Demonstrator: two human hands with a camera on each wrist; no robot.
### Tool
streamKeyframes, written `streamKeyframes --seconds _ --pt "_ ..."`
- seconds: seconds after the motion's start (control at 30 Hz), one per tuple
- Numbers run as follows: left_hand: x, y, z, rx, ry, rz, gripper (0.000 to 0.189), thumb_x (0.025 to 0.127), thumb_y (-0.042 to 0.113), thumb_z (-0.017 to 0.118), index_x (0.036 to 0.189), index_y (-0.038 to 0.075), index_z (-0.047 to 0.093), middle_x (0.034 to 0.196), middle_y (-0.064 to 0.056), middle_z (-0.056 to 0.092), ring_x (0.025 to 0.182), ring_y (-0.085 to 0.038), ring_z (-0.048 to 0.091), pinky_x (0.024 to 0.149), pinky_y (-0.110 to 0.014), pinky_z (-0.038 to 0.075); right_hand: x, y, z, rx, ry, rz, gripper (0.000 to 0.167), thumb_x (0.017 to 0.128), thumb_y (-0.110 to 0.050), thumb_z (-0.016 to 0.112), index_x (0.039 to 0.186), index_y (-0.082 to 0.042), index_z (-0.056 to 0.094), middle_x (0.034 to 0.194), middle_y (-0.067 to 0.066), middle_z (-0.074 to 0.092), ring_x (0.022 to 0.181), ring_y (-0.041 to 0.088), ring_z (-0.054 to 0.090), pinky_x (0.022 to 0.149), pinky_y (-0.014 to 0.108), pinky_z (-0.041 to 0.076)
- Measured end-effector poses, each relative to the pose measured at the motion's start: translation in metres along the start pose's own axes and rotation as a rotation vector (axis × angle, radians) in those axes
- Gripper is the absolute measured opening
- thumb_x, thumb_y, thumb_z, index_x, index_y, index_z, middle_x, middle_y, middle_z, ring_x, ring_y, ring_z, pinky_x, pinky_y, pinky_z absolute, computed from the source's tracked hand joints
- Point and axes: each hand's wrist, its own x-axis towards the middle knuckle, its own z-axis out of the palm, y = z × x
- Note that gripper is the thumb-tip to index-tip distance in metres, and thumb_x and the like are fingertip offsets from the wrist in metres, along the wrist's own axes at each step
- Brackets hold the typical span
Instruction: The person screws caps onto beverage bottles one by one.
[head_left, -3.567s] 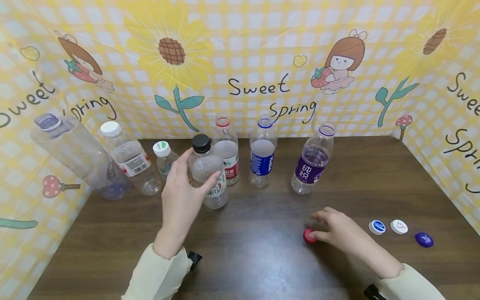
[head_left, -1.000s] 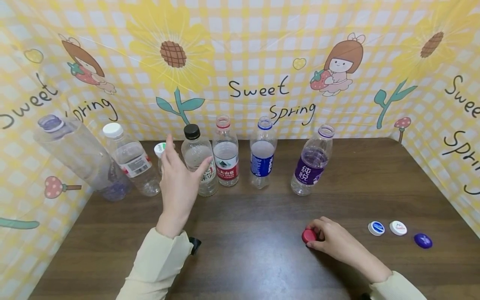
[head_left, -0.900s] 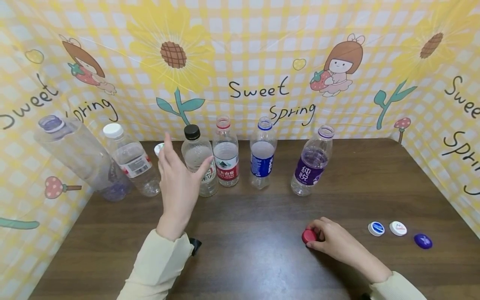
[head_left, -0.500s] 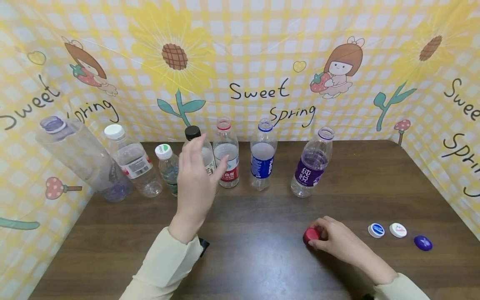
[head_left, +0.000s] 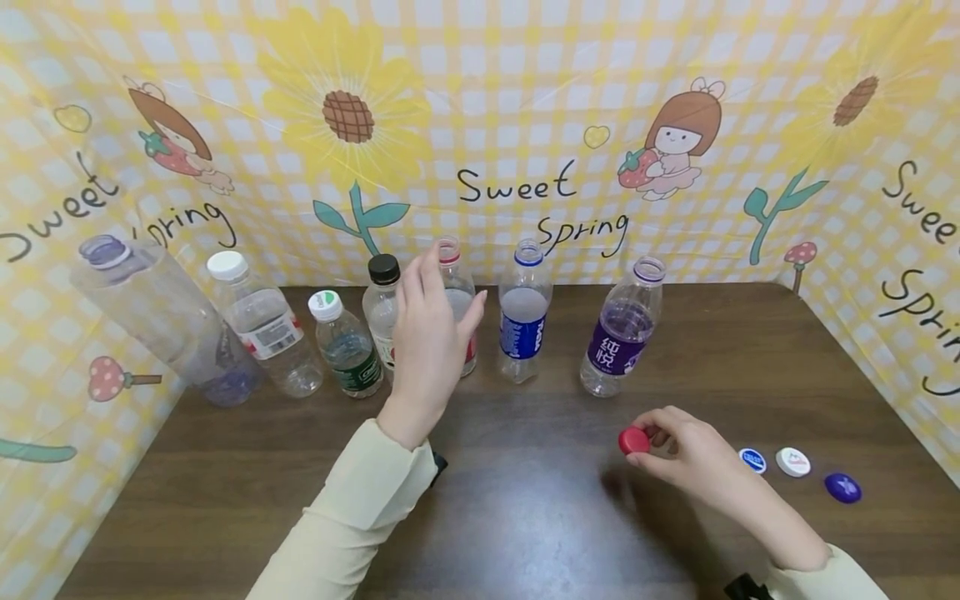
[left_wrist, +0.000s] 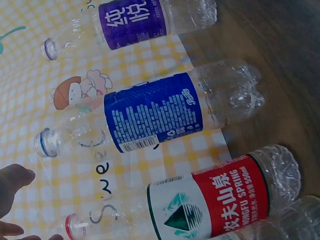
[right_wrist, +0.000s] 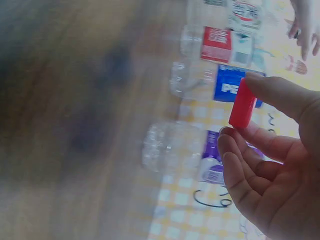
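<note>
My right hand (head_left: pixel 697 454) pinches a red bottle cap (head_left: pixel 633 440) between thumb and fingers, raised over the table with a shadow beneath. In the right wrist view the cap (right_wrist: pixel 242 104) is seen edge-on between thumb and fingertips. My left hand (head_left: pixel 429 350), thumb and fingers spread, is at the uncapped bottle with a red-and-white label (left_wrist: pixel 220 202), hiding much of it in the head view. In the left wrist view, fingertips (left_wrist: pixel 42 237) are right by that bottle's red-ringed neck. To its left stands a bottle with a black cap (head_left: pixel 384 269), partly hidden by the hand.
Uncapped bottles with a blue label (head_left: pixel 523 335) and a purple label (head_left: pixel 617 346) stand to the right. Left are a small green-labelled bottle (head_left: pixel 352 367), a white-capped bottle (head_left: pixel 270 333) and a large clear bottle (head_left: pixel 165 317). White (head_left: pixel 793 462), blue-and-white (head_left: pixel 752 461) and purple caps (head_left: pixel 843 488) lie at right.
My left hand put the black-capped bottle back in the row, let go, and moved right to the red-labelled bottle. My right hand has lifted the red cap off the table.
</note>
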Motion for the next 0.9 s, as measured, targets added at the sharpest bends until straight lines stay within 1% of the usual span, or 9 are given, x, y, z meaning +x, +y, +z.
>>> streamKeyframes --seconds 0.1,0.2,0.27,0.37,0.47,0.53,0.73,0.9 --pt "0.005 0.002 0.004 -0.007 -0.022 -0.025 0.071 0.088 0.03 0.068 0.141 -0.004 0.035 0.132 -0.023 0.044 0.121 -0.037 0.047 0.099 -0.045 0.047 0.001 -0.004 -0.006 -0.01 0.034 -0.01 0.025 0.073 -0.018 0.081 0.093 -0.013 0.067 0.082 -0.007 0.06 0.073 0.001 0.054 0.062 0.02 0.047" --pt "0.011 0.004 0.008 -0.021 -0.062 -0.074 0.075 0.089 0.029 0.067 0.144 -0.004 0.029 0.137 -0.025 0.04 0.124 -0.038 0.043 0.102 -0.047 0.044 0.001 -0.006 -0.01 -0.018 0.058 -0.03 0.026 0.072 -0.018 0.082 0.093 -0.013 0.067 0.083 -0.008 0.061 0.075 -0.001 0.053 0.064 0.02 0.047" --pt "0.014 0.005 0.011 -0.029 -0.083 -0.107 0.078 0.089 0.029 0.067 0.146 -0.004 0.026 0.139 -0.025 0.038 0.126 -0.038 0.041 0.102 -0.048 0.045 0.001 -0.008 -0.012 -0.017 0.066 -0.051 0.027 0.072 -0.018 0.082 0.094 -0.014 0.067 0.084 -0.009 0.062 0.075 -0.001 0.053 0.065 0.02 0.047" --pt "0.018 0.005 0.015 -0.024 -0.088 -0.131 0.079 0.09 0.03 0.066 0.147 -0.005 0.022 0.141 -0.027 0.036 0.126 -0.039 0.041 0.099 -0.048 0.047 0.0 -0.012 -0.014 -0.006 0.073 -0.088 0.027 0.071 -0.017 0.083 0.093 -0.015 0.067 0.084 -0.011 0.061 0.075 -0.002 0.052 0.064 0.02 0.047" --pt "0.02 0.004 0.019 -0.024 -0.081 -0.137 0.079 0.092 0.029 0.063 0.147 -0.006 0.019 0.142 -0.028 0.034 0.128 -0.041 0.04 0.101 -0.047 0.046 -0.001 -0.015 -0.014 0.01 0.073 -0.124 0.028 0.07 -0.015 0.083 0.093 -0.016 0.067 0.085 -0.012 0.06 0.076 -0.002 0.052 0.064 0.019 0.046" --pt "0.022 0.003 0.02 -0.035 -0.085 -0.154 0.079 0.093 0.028 0.061 0.148 -0.006 0.016 0.144 -0.028 0.033 0.129 -0.041 0.039 0.103 -0.047 0.045 -0.002 -0.018 -0.014 0.016 0.069 -0.13 0.028 0.07 -0.015 0.083 0.093 -0.016 0.067 0.084 -0.013 0.06 0.076 -0.004 0.051 0.065 0.019 0.047" --pt "0.028 0.004 0.022 -0.068 -0.137 -0.252 0.079 0.095 0.027 0.059 0.15 -0.003 0.011 0.148 -0.027 0.029 0.134 -0.04 0.036 0.107 -0.047 0.04 -0.003 -0.023 -0.015 0.023 0.033 -0.122 0.028 0.072 -0.016 0.082 0.094 -0.016 0.066 0.086 -0.013 0.06 0.077 -0.006 0.05 0.066 0.018 0.048" --pt "0.03 0.006 0.025 -0.097 -0.186 -0.317 0.083 0.096 0.026 0.057 0.152 0.001 0.001 0.149 -0.026 0.031 0.135 -0.04 0.037 0.11 -0.048 0.037 -0.003 -0.025 -0.016 0.029 0.048 -0.157 0.029 0.071 -0.014 0.082 0.095 -0.016 0.066 0.086 -0.014 0.06 0.077 -0.003 0.052 0.066 0.018 0.048"
